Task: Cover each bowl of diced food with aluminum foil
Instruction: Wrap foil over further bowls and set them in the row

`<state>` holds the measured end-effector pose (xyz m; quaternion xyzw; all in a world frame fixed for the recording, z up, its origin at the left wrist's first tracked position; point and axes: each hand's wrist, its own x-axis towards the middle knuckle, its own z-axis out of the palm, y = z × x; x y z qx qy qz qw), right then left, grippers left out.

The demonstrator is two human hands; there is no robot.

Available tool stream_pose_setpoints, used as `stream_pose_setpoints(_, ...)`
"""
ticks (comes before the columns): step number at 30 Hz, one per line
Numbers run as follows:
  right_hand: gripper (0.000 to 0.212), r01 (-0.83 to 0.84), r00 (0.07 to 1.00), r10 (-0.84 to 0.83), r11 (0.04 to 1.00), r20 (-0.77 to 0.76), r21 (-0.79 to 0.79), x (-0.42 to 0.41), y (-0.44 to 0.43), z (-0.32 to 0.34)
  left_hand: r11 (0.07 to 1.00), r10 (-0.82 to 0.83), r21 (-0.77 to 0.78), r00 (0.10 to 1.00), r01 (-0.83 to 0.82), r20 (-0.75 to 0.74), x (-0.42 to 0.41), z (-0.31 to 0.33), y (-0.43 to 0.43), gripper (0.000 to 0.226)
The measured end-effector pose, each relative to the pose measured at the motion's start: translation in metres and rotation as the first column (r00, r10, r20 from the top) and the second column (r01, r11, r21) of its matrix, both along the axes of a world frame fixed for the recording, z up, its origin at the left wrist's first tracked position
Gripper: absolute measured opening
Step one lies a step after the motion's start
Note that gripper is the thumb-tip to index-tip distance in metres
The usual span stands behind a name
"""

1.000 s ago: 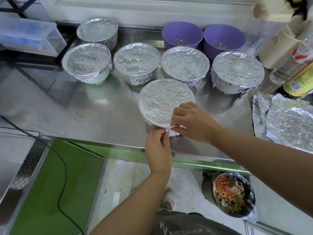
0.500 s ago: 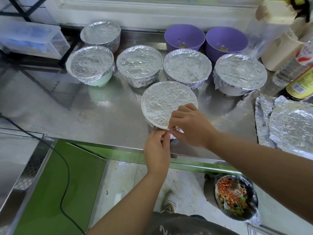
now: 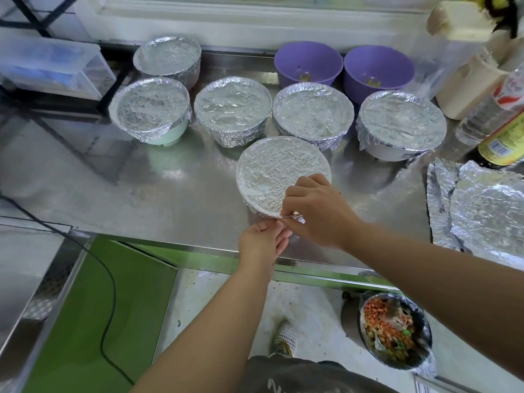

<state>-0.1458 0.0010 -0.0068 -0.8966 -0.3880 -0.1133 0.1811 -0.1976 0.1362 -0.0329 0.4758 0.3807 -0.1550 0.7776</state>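
A foil-covered bowl point(image 3: 279, 174) stands nearest me on the steel counter point(image 3: 175, 194). My right hand point(image 3: 314, 211) pinches the foil at the bowl's near rim. My left hand point(image 3: 262, 241) is just below it, fingers pinching the same foil edge under the rim. Behind stand several other foil-covered bowls, among them one on a pale green bowl point(image 3: 150, 109), a fully wrapped one point(image 3: 232, 109), another point(image 3: 313, 113) and a white bowl point(image 3: 401, 121). Two purple bowls point(image 3: 309, 65) point(image 3: 378, 70) at the back are uncovered, with scraps inside.
Loose foil sheets point(image 3: 482, 205) lie at the right. Bottles point(image 3: 502, 129) and a cream container point(image 3: 467, 83) stand at the back right. A clear plastic drawer box point(image 3: 51, 66) is at the back left. A bin of food scraps point(image 3: 394, 333) sits on the floor. A black cable point(image 3: 110, 293) hangs left.
Both hands stayed at the near rim of the front bowl, working the foil edge; my right hand's fingers shifted slightly left along the rim. The camera view moved a little.
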Motion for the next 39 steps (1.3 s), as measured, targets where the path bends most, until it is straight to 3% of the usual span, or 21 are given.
stream_pose_setpoints(2, 0.015, 0.003, 1.0, -0.003, 1.0, -0.016, 0.005, 0.0, 0.001, 0.0, 0.977, 0.096, -0.183, 0.992, -0.111, -0.086, 0.003, 0.005, 0.001, 0.008)
stream_pose_setpoints(6, 0.015, 0.001, 1.0, -0.001, 1.0, -0.031, -0.003, 0.001, 0.0, 0.001, 0.929, 0.214, -0.269, 0.961, -0.256, -0.177, 0.007, 0.017, 0.009, 0.012)
stream_pose_setpoints(11, 0.018, -0.002, 0.999, 0.002, 1.0, -0.034, -0.001, 0.001, 0.0, 0.001, 0.901, 0.3, -0.295, 0.948, -0.319, -0.109, 0.008, 0.037, 0.02, 0.022)
stream_pose_setpoints(16, 0.014, -0.02, 0.998, 0.02, 1.0, -0.055, -0.003, 0.002, 0.001, 0.001, 0.898, 0.287, -0.351, 0.958, -0.264, 0.013, 0.013, 0.048, 0.012, 0.034)
stream_pose_setpoints(26, 0.015, -0.053, 0.998, 0.053, 0.999, -0.032, 0.005, 0.003, 0.006, 0.0, 0.984, 0.147, -0.099, 0.989, -0.147, -0.009, 0.052, 0.027, 0.013, 0.042)
stream_pose_setpoints(30, 0.03, -0.082, 0.996, 0.08, 0.994, -0.031, -0.074, 0.008, -0.008, 0.002, 0.994, 0.11, -0.018, 0.994, -0.11, 0.008, 0.061, 0.018, 0.022, 0.042)
stream_pose_setpoints(33, 0.045, -0.072, 0.996, 0.067, 0.993, -0.059, -0.09, 0.009, -0.03, 0.004, 0.993, 0.114, 0.01, 0.992, -0.115, 0.053, 0.067, 0.02, 0.036, 0.03)
stream_pose_setpoints(34, 0.046, -0.074, 0.995, 0.068, 0.993, -0.073, -0.089, 0.009, -0.037, 0.003, 0.992, 0.116, 0.048, 0.989, -0.121, 0.086, 0.067, 0.02, 0.041, 0.027)
stream_pose_setpoints(37, 0.034, -0.081, 0.995, 0.074, 0.992, -0.068, -0.098, 0.008, -0.049, -0.001, 0.926, 0.186, 0.305, 0.972, -0.221, 0.142, 0.042, 0.012, 0.045, 0.047)
stream_pose_setpoints(39, 0.023, -0.078, 0.996, 0.075, 0.994, -0.042, -0.077, 0.008, -0.05, -0.004, 0.859, 0.189, 0.448, 0.966, -0.248, 0.174, 0.012, 0.005, 0.029, 0.022)
